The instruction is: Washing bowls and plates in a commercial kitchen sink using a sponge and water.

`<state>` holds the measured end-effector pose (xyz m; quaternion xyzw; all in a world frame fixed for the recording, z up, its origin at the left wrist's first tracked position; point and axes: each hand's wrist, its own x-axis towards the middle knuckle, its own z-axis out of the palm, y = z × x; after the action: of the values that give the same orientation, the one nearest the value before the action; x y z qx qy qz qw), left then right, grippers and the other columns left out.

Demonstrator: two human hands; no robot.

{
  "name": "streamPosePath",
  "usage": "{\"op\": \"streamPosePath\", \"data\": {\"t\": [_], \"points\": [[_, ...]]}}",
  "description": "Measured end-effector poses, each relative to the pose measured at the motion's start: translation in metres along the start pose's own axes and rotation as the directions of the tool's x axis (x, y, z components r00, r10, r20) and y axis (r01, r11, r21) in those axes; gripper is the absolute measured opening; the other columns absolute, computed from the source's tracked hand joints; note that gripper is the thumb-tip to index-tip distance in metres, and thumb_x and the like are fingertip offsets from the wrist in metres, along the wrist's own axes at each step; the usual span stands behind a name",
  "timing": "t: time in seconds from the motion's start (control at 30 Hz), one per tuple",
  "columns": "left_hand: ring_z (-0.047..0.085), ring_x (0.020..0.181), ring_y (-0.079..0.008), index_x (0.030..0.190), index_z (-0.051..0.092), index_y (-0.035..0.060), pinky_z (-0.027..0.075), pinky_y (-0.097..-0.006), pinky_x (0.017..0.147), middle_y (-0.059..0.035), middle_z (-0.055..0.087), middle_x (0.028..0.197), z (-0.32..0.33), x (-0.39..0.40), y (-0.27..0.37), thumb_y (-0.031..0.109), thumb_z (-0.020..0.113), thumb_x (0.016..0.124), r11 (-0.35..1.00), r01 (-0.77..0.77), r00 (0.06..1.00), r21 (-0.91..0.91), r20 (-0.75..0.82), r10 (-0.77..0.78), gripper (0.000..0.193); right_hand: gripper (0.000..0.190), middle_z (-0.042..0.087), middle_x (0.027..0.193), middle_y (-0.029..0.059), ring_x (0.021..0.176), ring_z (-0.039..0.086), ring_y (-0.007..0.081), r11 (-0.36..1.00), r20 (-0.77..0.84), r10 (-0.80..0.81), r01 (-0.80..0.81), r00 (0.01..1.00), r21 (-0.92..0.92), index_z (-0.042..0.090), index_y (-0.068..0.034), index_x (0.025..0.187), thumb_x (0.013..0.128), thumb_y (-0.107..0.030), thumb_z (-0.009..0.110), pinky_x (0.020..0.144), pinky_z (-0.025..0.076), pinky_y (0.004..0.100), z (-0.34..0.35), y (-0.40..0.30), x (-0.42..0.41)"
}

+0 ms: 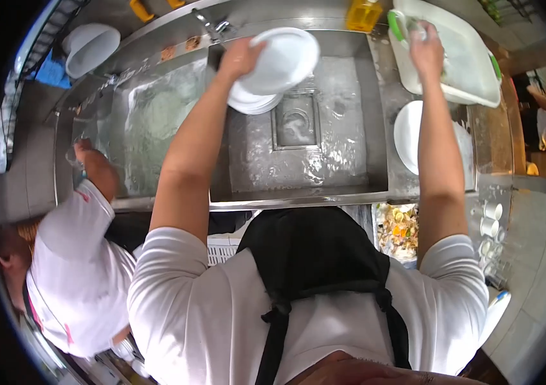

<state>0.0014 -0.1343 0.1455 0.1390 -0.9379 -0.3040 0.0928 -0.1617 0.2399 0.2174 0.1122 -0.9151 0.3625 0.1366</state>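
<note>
My left hand (241, 60) grips the rim of a white plate (285, 55), held tilted above the sink. Just below that plate is a stack of white plates (256, 103), partly hidden by it. The middle sink basin (297, 173) is stainless steel, with a wet bottom and a square drain recess (296, 120). My right hand (426, 48) is over the left part of a white plastic tub (470, 62) with green handles. Its fingers are closed around a blurred, clear-looking item that I cannot identify. Under my right forearm, a white plate (407, 137) lies on the steel counter.
A co-worker's hand (83, 147) holds a clear vessel over the left basin (157, 125), filled with water. A faucet (212, 24) and a yellow liquid bottle (364, 14) stand at the back. Food scraps fill a bin (398, 228) below right. White cups (491, 211) stand beyond.
</note>
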Motion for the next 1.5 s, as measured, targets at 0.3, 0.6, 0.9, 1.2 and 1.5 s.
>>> {"op": "streamPosePath", "data": {"t": [0.3, 0.6, 0.9, 1.2, 1.5], "points": [[0.069, 0.085, -0.0298, 0.104, 0.069, 0.0034, 0.053, -0.0382, 0.078, -0.0153, 0.071, 0.088, 0.037, -0.03, 0.099, 0.031, 0.06, 0.093, 0.931, -0.091, 0.995, -0.355, -0.004, 0.096, 0.031, 0.04, 0.063, 0.118, 0.0143, 0.096, 0.067, 0.0238, 0.831, 0.158, 0.139, -0.201, 0.978, 0.518, 0.056, -0.002, 0.117, 0.083, -0.015, 0.072, 0.077, 0.055, 0.0358, 0.071, 0.004, -0.103], [0.06, 0.114, -0.0306, 0.14, 0.037, -0.0043, 0.05, -0.0459, 0.098, -0.0187, 0.055, 0.132, 0.157, -0.184, 0.021, 0.027, 0.053, 0.101, -0.229, 0.457, 0.783, -0.859, 0.511, -0.355, 0.053, 0.04, 0.058, 0.126, 0.0117, 0.116, 0.057, 0.0262, -0.142, 0.638, 0.126, -0.623, 0.759, 0.769, 0.044, -0.004, 0.133, 0.095, -0.014, 0.05, 0.1, 0.046, 0.0412, 0.061, 0.011, -0.23], [0.063, 0.104, -0.0267, 0.137, 0.043, 0.0056, 0.055, -0.0435, 0.087, -0.0135, 0.06, 0.124, 0.126, -0.144, 0.03, 0.019, 0.06, 0.096, -0.015, 0.399, 0.908, -0.917, 0.398, -0.133, 0.047, 0.041, 0.064, 0.114, 0.011, 0.091, 0.067, 0.0237, -0.007, 0.822, 0.254, -0.849, 0.51, 0.529, 0.044, -0.01, 0.134, 0.102, -0.035, 0.039, 0.063, 0.057, 0.0375, 0.071, 0.013, -0.292], [0.054, 0.114, -0.0181, 0.146, 0.04, 0.0091, 0.045, -0.0316, 0.097, -0.0108, 0.056, 0.13, 0.152, -0.134, 0.055, -0.001, 0.049, 0.091, 0.338, 0.192, 0.977, -0.921, 0.212, 0.025, 0.057, 0.048, 0.053, 0.137, 0.0116, 0.13, 0.044, 0.0358, 0.706, 0.401, -0.673, 0.701, 0.622, 0.098, 0.058, -0.012, 0.126, 0.078, -0.01, 0.063, 0.112, 0.032, 0.0456, 0.071, -0.007, -0.227], [0.06, 0.106, -0.0193, 0.132, 0.053, 0.003, 0.046, -0.0326, 0.095, -0.0109, 0.064, 0.118, 0.115, -0.13, 0.061, 0.004, 0.054, 0.093, 0.741, 0.023, 0.923, -0.671, 0.298, 0.242, 0.039, 0.055, 0.06, 0.118, 0.0197, 0.112, 0.056, 0.0363, 0.94, 0.234, -0.276, 0.312, 0.932, -0.137, 0.054, -0.007, 0.127, 0.087, -0.043, 0.066, 0.094, 0.045, 0.0468, 0.08, 0.06, -0.196]]}}
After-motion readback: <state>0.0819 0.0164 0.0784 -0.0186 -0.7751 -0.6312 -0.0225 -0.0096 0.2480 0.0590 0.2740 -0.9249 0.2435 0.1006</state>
